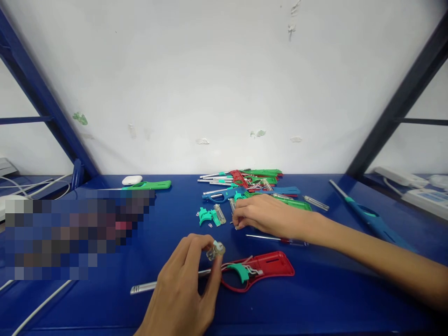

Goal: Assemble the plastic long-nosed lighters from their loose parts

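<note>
Two bare hands work over a blue tabletop (332, 298). The left hand (185, 280), near centre, pinches one clear fitting (216, 252) between thumb and forefinger, above one open red lighter shell (275, 265) holding one teal trigger (241, 272); its metal tube (145, 287) runs left behind the hand. The right hand (261, 212) reaches to the near side of one lighter pile (238, 177), overlapped beyond counting; whether its fingertips grasp anything cannot be told. Singly placed: one screwdriver (264, 238), one blue lighter (374, 221) at right, one green lighter (154, 185) and one white case (132, 180) at far left. A wall (224, 93) bounds the far edge, two posts (392, 88) the sides. Open tabletop separates the green lighter from the teal pieces (206, 216), and borders the red shell's right side.
</note>
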A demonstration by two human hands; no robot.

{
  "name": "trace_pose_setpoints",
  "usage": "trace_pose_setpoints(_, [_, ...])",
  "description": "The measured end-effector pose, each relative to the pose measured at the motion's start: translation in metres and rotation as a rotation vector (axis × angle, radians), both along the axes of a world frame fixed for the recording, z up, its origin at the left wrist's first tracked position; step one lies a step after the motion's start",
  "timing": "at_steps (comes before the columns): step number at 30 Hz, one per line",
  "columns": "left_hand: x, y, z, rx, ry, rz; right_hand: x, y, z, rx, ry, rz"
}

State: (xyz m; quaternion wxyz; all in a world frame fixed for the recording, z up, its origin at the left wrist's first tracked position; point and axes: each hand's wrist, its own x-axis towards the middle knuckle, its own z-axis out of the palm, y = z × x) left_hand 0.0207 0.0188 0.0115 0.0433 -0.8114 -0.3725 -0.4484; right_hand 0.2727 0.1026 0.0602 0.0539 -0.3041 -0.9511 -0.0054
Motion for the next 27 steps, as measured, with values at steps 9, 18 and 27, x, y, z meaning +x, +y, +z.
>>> trace_pose_setpoints(9, [0.001,0.001,-0.001,0.010,0.016,0.025,-0.015,-0.011,0.003,0.185,-0.219,0.070])
trace_pose_setpoints(18, [0.001,-0.001,-0.001,-0.002,0.030,0.024,0.000,-0.005,0.017,0.230,-0.100,-0.072])
trace_pose_setpoints(27, [0.002,-0.001,0.000,-0.024,0.044,0.016,0.003,0.000,0.006,0.218,-0.173,-0.046])
